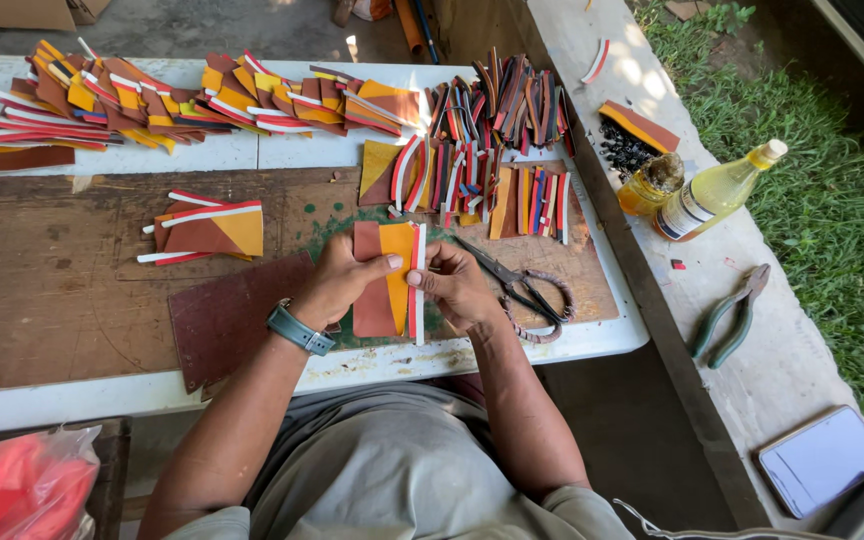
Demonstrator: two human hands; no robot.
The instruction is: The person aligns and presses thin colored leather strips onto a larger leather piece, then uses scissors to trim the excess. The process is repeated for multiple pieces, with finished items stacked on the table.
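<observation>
Both my hands hold a flat assembled piece (389,280) made of a brown panel, a yellow-orange panel and a red and white strip along its right edge. My left hand (340,284), with a grey wristwatch, grips the brown side with the thumb on top. The strip edge is pinched by the fingers of my right hand (457,286). The piece lies over a green cutting mat (344,222) on a worn brown board (62,280).
Scissors (514,285) lie just right of my right hand. Rows of cut pieces (202,100) and strips (492,105) fill the white table's far side. A small stack (207,232) sits left. On the concrete ledge: two yellow bottles (712,190), pliers (732,315), a phone (822,460).
</observation>
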